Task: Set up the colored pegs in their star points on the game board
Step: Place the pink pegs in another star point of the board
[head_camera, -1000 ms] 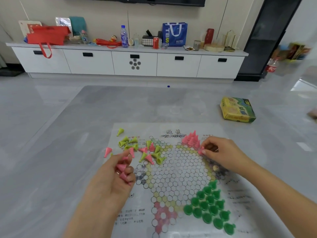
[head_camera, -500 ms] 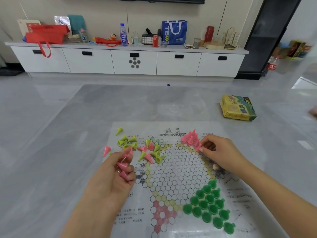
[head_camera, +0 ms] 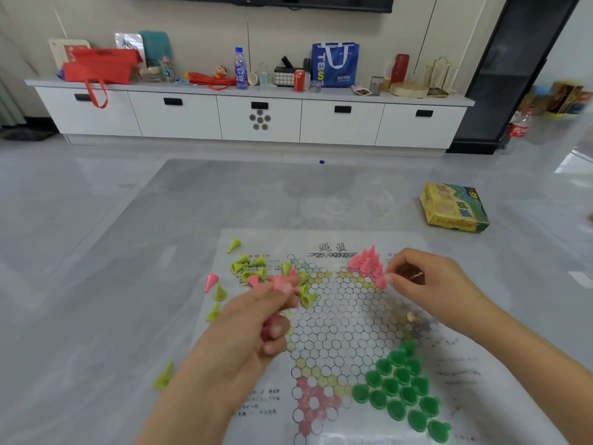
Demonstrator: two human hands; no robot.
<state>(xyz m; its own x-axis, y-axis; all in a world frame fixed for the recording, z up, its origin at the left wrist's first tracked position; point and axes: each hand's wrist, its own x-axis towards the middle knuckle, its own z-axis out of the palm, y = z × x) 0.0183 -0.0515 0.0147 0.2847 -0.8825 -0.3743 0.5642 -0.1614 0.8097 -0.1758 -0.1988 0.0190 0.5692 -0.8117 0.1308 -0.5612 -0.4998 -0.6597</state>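
Observation:
A paper star-shaped game board lies on the grey table. Several dark green pegs stand in the near right star point. Several pink pegs stand upright in the far right point. My right hand pinches a pink peg at the near edge of that cluster. My left hand hovers over the board's left side, holding pink pegs between its curled fingers. Loose yellow-green pegs and a few pink ones lie scattered at the far left of the board.
A yellow and green game box lies on the table at the far right. One yellow-green peg lies off the board near my left forearm. A white cabinet with bottles and bags stands across the floor.
My left hand has lifted and moved right and forward with pink pegs raised at its fingertips. My right hand has stayed at the pink cluster.

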